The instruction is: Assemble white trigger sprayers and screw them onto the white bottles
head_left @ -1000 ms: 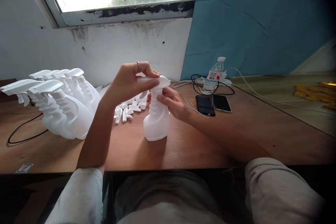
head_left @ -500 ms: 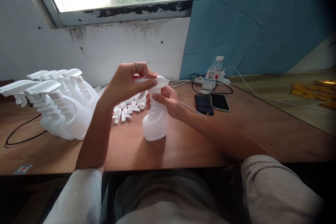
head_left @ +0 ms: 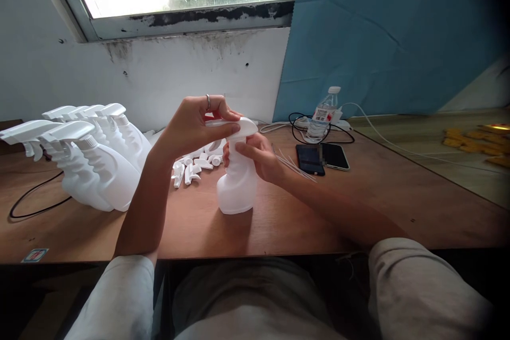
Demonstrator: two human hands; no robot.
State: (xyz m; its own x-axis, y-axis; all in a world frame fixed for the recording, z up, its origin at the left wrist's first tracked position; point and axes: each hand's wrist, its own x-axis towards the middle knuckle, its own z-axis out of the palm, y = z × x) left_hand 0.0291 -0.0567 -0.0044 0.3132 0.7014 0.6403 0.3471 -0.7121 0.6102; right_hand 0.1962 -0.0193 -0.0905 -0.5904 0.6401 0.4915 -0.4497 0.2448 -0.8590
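Note:
A white plastic spray bottle (head_left: 236,188) stands upright on the brown wooden table (head_left: 303,207) in front of me. My left hand (head_left: 195,125), with a ring on one finger, is closed around the white trigger spray head (head_left: 243,126) on top of the bottle. My right hand (head_left: 258,156) grips the bottle's neck just below the head. Behind the bottle lies a small heap of loose white trigger parts (head_left: 195,166).
Several finished white spray bottles (head_left: 93,162) stand grouped at the left, with a black cable (head_left: 35,199) beside them. Thin white tubes (head_left: 292,166), two phones (head_left: 322,157), a water bottle (head_left: 323,113) and cables lie at the right. A wall and window stand behind.
Hardly anything has moved. My hands stay on the bottle and head, with only small shifts of the fingers and of the camera.

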